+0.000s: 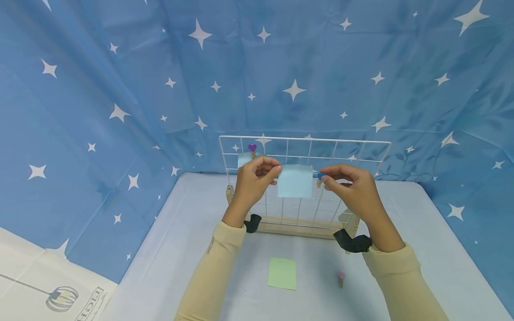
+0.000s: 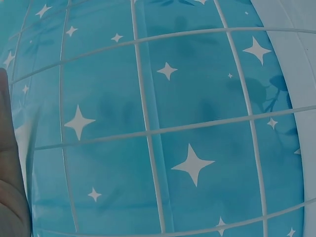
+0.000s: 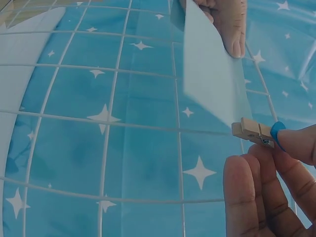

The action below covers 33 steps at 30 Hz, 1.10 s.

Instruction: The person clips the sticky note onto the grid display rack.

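Note:
My left hand (image 1: 257, 178) pinches the upper left corner of a light blue paper square (image 1: 295, 182) in front of a white wire grid rack (image 1: 305, 139). My right hand (image 1: 351, 185) pinches a small wooden clothespin (image 3: 252, 131) by its blue-topped end, beside the paper's right edge. In the right wrist view, the clothespin's tip lies right at the corner of the paper. A second light blue paper (image 1: 243, 158) hangs at the rack's upper left under a clothespin with a purple heart (image 1: 252, 147), partly hidden behind my left hand.
A light green paper square (image 1: 282, 273) lies on the white tabletop in front of the rack. To its right lies a clothespin with a pink heart (image 1: 341, 278). The rack stands on a wooden base (image 1: 295, 228), before a blue star-patterned curtain (image 1: 273, 62).

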Each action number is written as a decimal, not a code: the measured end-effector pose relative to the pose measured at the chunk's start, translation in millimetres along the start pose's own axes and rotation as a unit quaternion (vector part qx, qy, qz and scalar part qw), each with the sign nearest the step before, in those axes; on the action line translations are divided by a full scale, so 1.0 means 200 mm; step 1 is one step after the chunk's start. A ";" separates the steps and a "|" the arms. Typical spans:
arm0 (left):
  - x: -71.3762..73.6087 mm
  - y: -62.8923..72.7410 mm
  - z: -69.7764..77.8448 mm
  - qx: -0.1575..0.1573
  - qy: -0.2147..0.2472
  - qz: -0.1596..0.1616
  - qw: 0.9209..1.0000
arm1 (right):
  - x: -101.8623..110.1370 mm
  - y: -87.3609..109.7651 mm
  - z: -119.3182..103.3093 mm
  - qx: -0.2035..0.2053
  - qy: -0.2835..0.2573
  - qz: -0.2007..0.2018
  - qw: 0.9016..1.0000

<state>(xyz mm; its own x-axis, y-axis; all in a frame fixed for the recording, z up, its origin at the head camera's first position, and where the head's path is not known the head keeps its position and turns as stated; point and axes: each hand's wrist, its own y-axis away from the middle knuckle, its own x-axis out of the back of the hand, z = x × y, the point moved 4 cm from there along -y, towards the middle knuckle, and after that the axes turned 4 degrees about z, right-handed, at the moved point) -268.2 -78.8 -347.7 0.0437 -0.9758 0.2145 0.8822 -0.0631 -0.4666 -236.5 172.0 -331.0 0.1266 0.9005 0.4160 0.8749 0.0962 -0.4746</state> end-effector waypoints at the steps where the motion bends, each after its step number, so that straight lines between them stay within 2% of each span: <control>1: 0.00 0.00 0.00 -0.001 0.002 0.003 1.000 | 0.00 -0.01 0.00 0.002 -0.001 -0.001 1.000; 15: -0.01 -0.02 -0.01 0.023 -0.004 0.006 1.000 | 0.00 -0.08 -0.05 0.018 -0.001 -0.009 1.000; 26: -0.01 -0.03 0.01 0.025 -0.013 0.011 1.000 | -0.01 -0.12 -0.08 0.029 0.022 -0.010 0.999; 33: 0.00 -0.04 0.01 0.016 -0.023 0.020 0.999 | -0.02 -0.15 -0.11 0.043 0.033 -0.017 0.998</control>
<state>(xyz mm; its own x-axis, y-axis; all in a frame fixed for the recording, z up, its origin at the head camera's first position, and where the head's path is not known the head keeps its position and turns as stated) -274.1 -77.1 -341.7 0.1004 -0.9666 0.2358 0.8938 -0.0165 -0.4483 -252.8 155.5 -301.3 0.1299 0.8670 0.4812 0.8364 0.1648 -0.5228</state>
